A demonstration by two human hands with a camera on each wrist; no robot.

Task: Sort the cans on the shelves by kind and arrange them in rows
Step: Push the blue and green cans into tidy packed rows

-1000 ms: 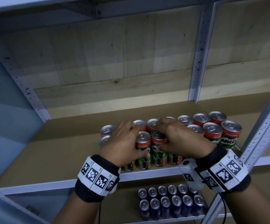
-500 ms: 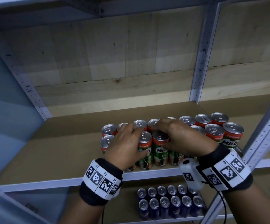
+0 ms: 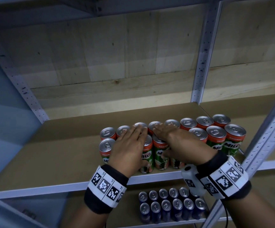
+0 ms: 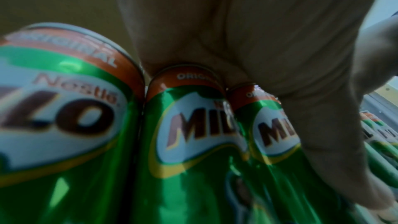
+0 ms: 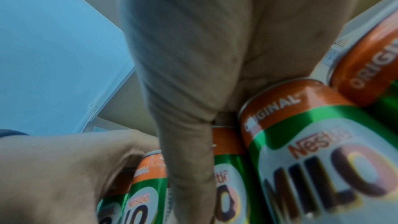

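Green-and-orange Milo cans (image 3: 159, 153) stand in two rows on the shelf (image 3: 67, 145). Left hand (image 3: 128, 150) and right hand (image 3: 174, 140) lie flat, fingers straight, on the lids. Rigid, probably slick; grip sidewalls.

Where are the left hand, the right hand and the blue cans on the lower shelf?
left hand (image 3: 128, 145), head view, back of the hand, flat on the can tops.
right hand (image 3: 179, 142), head view, back of the hand, over the green cans.
blue cans (image 3: 166, 205), head view, top of a front-row can.
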